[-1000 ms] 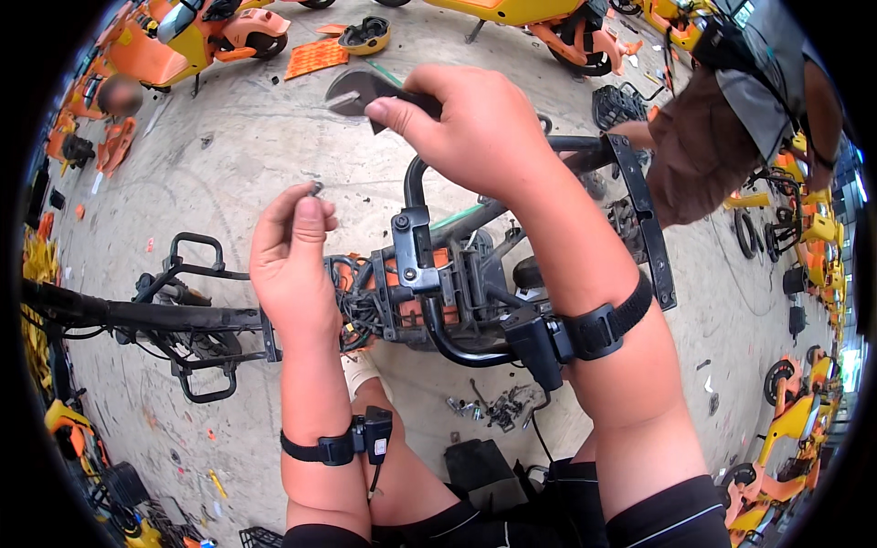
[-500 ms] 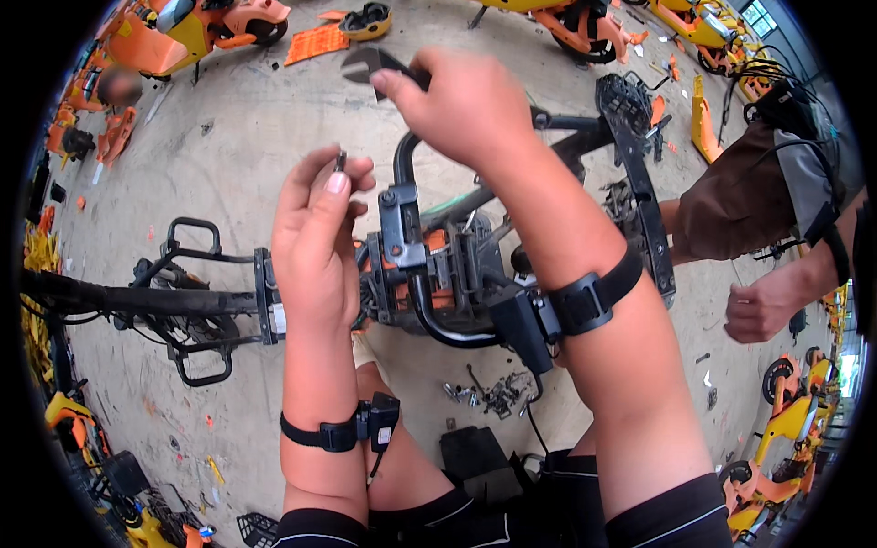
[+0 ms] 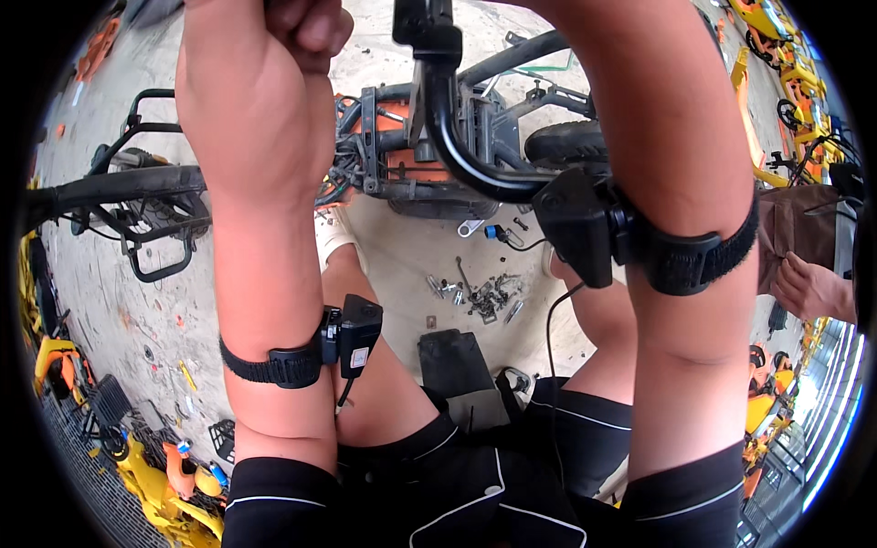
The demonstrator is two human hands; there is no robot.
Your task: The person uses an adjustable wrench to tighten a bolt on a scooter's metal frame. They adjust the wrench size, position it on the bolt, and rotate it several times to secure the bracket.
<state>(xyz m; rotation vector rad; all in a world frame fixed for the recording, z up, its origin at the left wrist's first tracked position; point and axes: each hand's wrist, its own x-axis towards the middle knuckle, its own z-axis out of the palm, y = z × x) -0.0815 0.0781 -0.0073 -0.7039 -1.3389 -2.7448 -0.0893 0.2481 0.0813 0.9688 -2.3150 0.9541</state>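
My left hand [image 3: 309, 26] is at the top edge, its fingers curled in and partly cut off; whatever they hold is hidden. My right forearm runs up past the top edge, so that hand is out of sight. Between my arms stands a bent black tube [image 3: 448, 137] with a dark clamp block [image 3: 427, 32] on its upper part. Behind it lies the stripped scooter frame [image 3: 402, 187], with orange panels and wiring in its middle. Its black main tube [image 3: 119, 185] reaches out to the left.
Several loose bolts and small metal parts [image 3: 489, 297] lie on the floor between my legs. A black pad [image 3: 454, 361] is close to me. A co-worker's hand [image 3: 808, 288] shows at the right. Yellow scooters [image 3: 146, 475] line the edges.
My view has tipped down toward my lap. The adjustable wrench in my right hand has left the picture, as has the small metal piece in my left fingertips. My left fingers are now curled.
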